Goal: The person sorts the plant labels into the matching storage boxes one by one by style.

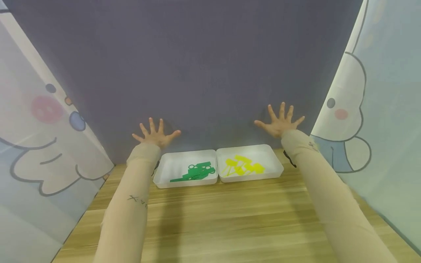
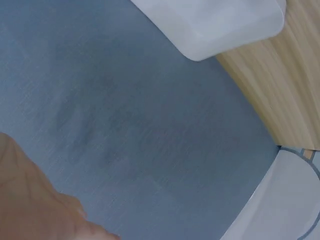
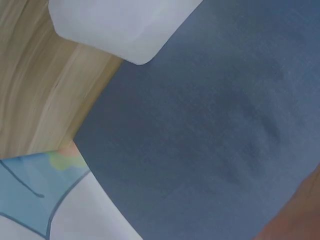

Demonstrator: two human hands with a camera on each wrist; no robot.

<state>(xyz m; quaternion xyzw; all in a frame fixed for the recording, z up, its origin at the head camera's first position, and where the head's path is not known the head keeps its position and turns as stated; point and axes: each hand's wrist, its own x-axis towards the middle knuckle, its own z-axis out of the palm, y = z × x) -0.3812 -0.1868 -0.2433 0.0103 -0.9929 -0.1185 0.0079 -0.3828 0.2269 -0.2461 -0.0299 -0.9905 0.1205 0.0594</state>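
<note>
Both arms reach forward in pale sleeves, fingers spread wide. My left hand (image 1: 156,137) is up near the dark grey backdrop, above the back left corner of a white tray (image 1: 171,160) that bears several flat green pieces (image 1: 196,172), some with ring-shaped ends. Further right, my right hand (image 1: 280,125) is raised beyond the back right corner of a second white tray (image 1: 266,157), where several flat yellow pieces (image 1: 243,166) lie in a heap. Neither hand holds anything. The wrist views catch only part of the left hand (image 2: 35,200) and the right hand (image 3: 295,215).
The two trays stand side by side at the back of a wooden table (image 1: 223,219). Behind them rises the dark grey backdrop (image 1: 197,73). Light curtains printed with cartoon animals hang at the left (image 1: 33,146) and the right (image 1: 388,109).
</note>
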